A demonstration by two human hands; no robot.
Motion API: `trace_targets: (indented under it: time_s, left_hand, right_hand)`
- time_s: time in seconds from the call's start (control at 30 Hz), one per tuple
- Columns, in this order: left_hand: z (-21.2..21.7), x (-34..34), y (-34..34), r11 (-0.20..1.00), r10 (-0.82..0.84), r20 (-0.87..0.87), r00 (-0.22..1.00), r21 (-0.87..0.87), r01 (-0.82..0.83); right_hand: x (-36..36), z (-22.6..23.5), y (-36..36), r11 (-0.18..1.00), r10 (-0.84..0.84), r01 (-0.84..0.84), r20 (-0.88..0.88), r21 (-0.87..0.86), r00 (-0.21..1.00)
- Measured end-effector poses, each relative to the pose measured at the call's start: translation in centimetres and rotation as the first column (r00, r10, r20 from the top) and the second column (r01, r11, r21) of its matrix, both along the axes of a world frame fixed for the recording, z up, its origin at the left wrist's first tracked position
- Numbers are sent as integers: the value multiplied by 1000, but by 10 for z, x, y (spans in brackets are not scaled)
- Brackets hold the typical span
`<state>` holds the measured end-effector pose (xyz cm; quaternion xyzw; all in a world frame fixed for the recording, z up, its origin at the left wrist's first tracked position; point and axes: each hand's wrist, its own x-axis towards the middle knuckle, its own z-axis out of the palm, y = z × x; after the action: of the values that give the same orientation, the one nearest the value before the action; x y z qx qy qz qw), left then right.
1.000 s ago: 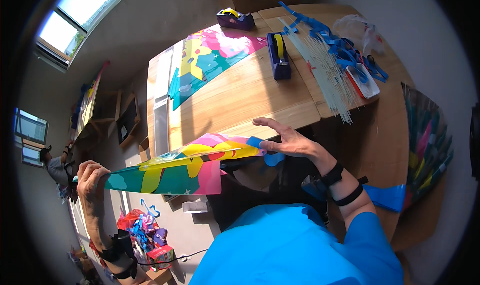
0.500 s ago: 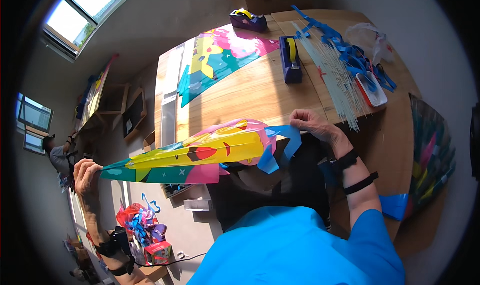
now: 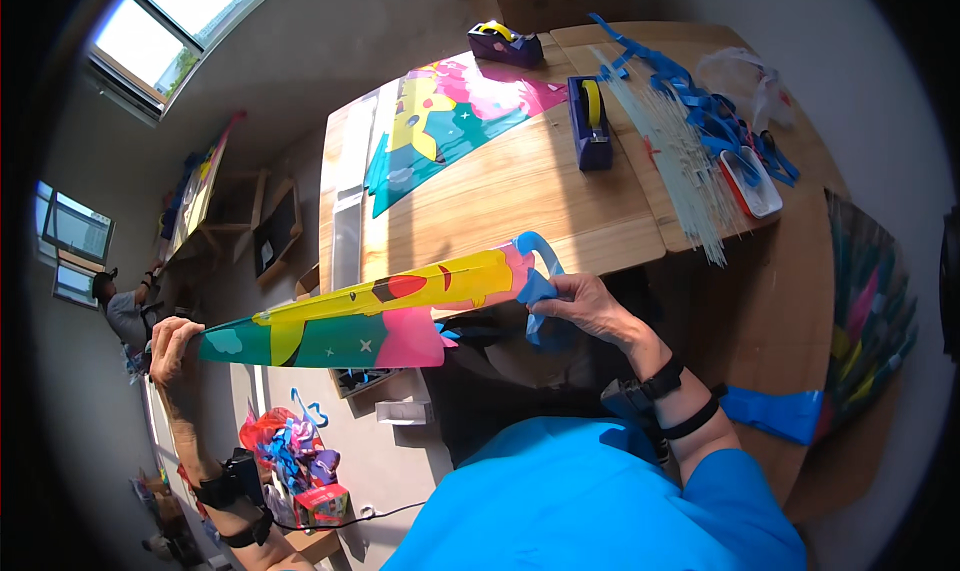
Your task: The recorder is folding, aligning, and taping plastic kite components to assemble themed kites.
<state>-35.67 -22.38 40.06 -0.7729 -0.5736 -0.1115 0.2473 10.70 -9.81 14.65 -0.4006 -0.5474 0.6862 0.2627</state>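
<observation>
A brightly printed kite [image 3: 330, 343] of thin film, yellow, teal and pink, stretches in front of me, gathered lengthwise into a narrow fold. Its pointed teal end is pinched in my left hand [image 3: 175, 351], fingers closed. At the wider pink end, a blue ribbon [image 3: 545, 254] loops up and back down. My right hand [image 3: 597, 312] closes thumb and fingers on this ribbon, just beyond the film. The held-up kite is off the table, over my lap.
On the wooden table [image 3: 480, 206] lie another printed kite sheet [image 3: 440, 136], two tape dispensers [image 3: 590, 121], thin pale rods [image 3: 670, 151], blue ribbons [image 3: 700, 106] and a red-and-white tray [image 3: 752, 183]. A box of colourful scraps [image 3: 310, 471] stands lower left. Another person [image 3: 125, 306] works far left.
My right hand has moved left and down, drawing the blue ribbon into a loop. The kite's wide end has narrowed into a tighter fold. My left hand keeps its hold on the tip.
</observation>
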Motion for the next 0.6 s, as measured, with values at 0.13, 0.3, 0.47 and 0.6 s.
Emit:
trace_targets:
  time_s: [0.13,0.3,0.47,0.6]
  left_hand:
    - [-9,-20,-13,998,61,84,995,9,-62]
    - [-21,-21,-14,997,76,135,988,-20,-74]
    - [-15,-15,-14,999,40,109,993,-6,-39]
    - [-17,-12,-17,998,55,64,996,0,-55]
  right_hand:
    - [38,-8,2,1000,-7,7,-70,-6,997]
    - [39,4,4,996,40,-43,43,83,998]
    - [-7,26,9,991,-117,98,217,96,969]
    - [-23,27,0,934,-356,355,23,47,934]
